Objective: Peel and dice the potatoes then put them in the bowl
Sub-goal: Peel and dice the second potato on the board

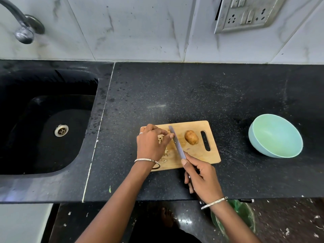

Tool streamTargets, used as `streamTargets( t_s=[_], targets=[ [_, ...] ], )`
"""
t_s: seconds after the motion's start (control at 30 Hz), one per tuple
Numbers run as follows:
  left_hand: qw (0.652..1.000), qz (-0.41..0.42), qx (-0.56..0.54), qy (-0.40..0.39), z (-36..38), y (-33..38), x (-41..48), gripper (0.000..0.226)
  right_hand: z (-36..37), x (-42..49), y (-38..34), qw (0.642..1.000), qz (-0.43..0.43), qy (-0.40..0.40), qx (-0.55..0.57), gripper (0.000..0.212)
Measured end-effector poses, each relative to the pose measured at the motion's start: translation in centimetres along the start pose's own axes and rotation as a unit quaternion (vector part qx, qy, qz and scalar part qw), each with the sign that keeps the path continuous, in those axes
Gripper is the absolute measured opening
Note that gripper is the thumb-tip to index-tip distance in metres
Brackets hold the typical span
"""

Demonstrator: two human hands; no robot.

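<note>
Wooden board (192,127) dicing on black stone counter (175,93).
Clutching a clump of diced potato (160,138) in the curled left hand (152,144) at the board's nine o'clock; gripping the knife (178,144) handle firmly in the right hand (203,178), blade slanting across mid-board; resting unpeeled at the blade's three o'clock, whole potato (191,137); sitting well apart, further toward three o'clock, green bowl (275,135).

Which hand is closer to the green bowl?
Right. The right hand, holding the knife, is at the near edge of the board, left of the bowl. The left hand is farther left, holding diced potato over the board's other end.
</note>
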State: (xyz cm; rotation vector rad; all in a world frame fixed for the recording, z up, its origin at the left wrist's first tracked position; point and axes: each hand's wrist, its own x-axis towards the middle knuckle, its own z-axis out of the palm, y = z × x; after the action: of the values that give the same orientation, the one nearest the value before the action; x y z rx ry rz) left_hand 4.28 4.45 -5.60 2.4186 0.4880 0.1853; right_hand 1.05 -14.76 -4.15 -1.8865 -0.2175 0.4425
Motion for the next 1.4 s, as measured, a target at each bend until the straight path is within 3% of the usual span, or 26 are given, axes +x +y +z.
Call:
streamTargets(
  t_s=[0.13,0.27,0.4,0.53,0.63,0.83,1.0,1.17,1.4],
  targets=[
    [0.989,-0.047,-0.132,-0.037,-0.7,0.1,0.3,0.017,-0.2,-0.3,-0.4,0.998,0.015,-0.021,0.057,0.031],
    [0.998,-0.06,-0.016,0.02,-1.2,-0.8,0.2,0.016,-0.8,-0.5,0.0,0.998,0.019,0.0,0.053,0.032],
    [0.993,-0.058,0.096,0.032,-1.0,-0.8,0.0,0.033,-2.1,-0.5,0.5,0.998,0.013,0.058,0.022,0.032],
    [0.99,0.008,0.106,0.09,0.1,1.0,-0.5,0.013,-3.8,-0.4,0.9,0.994,0.006,0.105,-0.026,0.032],
    [0.992,0.066,0.087,0.056,1.8,3.7,-0.7,0.024,-4.9,0.0,1.5,0.985,0.005,0.127,-0.113,0.027],
    [0.993,0.075,0.09,-0.023,5.6,6.1,0.3,0.044,-5.8,0.0,2.8,0.961,0.02,0.149,-0.233,0.025],
    [0.996,0.069,0.054,-0.021,5.1,5.4,0.4,0.034,-5.6,-0.1,3.0,0.956,0.004,0.146,-0.254,0.024],
    [0.995,0.074,0.011,-0.069,3.6,3.5,0.4,0.033,-4.6,0.1,2.3,0.958,-0.038,0.109,-0.263,0.05],
    [0.995,0.092,0.019,-0.039,3.4,3.4,-0.1,0.036,-2.0,-0.1,2.1,0.96,-0.051,0.059,-0.269,0.063]
  ],
)
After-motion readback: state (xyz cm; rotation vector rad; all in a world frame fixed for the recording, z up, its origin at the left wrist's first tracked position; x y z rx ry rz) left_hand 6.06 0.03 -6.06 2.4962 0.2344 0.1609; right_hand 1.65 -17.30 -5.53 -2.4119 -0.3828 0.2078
